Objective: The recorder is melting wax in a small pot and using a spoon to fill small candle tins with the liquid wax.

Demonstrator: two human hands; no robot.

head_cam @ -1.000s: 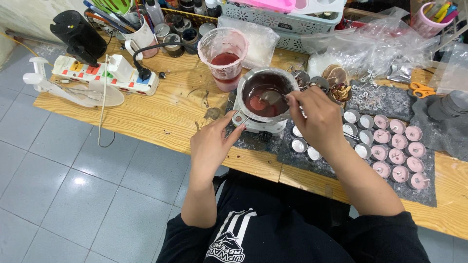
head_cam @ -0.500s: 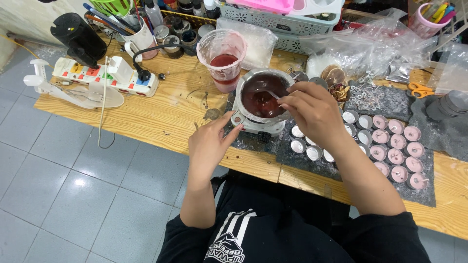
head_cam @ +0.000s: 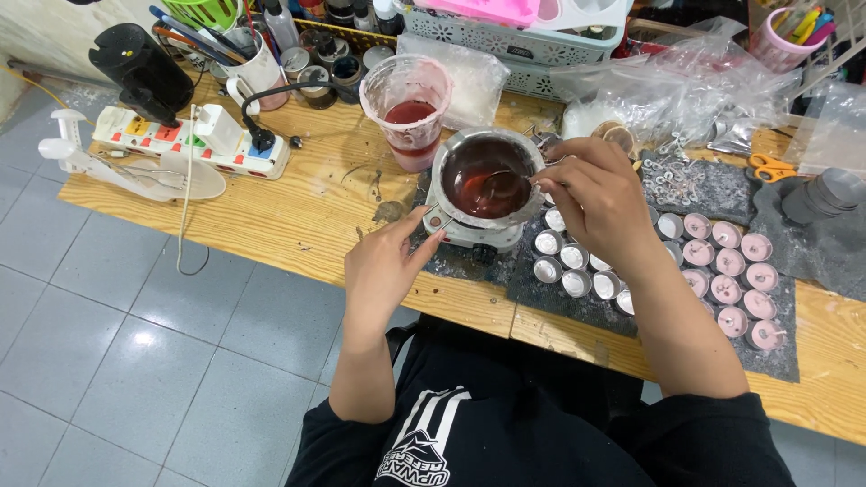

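Head view: right hand point(head_cam: 600, 203) pinched on spoon point(head_cam: 505, 185), bowl dipped in dark red liquid inside metal pot point(head_cam: 485, 176). Left hand point(head_cam: 386, 266) loosely open, fingertips touching pot's base point(head_cam: 469, 236).

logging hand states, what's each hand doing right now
Left hand: open, holding nothing, fingertips at the base under the pot.
Right hand: closed on a spoon dipped in the pot's red liquid.

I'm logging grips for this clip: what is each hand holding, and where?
Right hand holds a spoon by its handle end. Left hand holds nothing.
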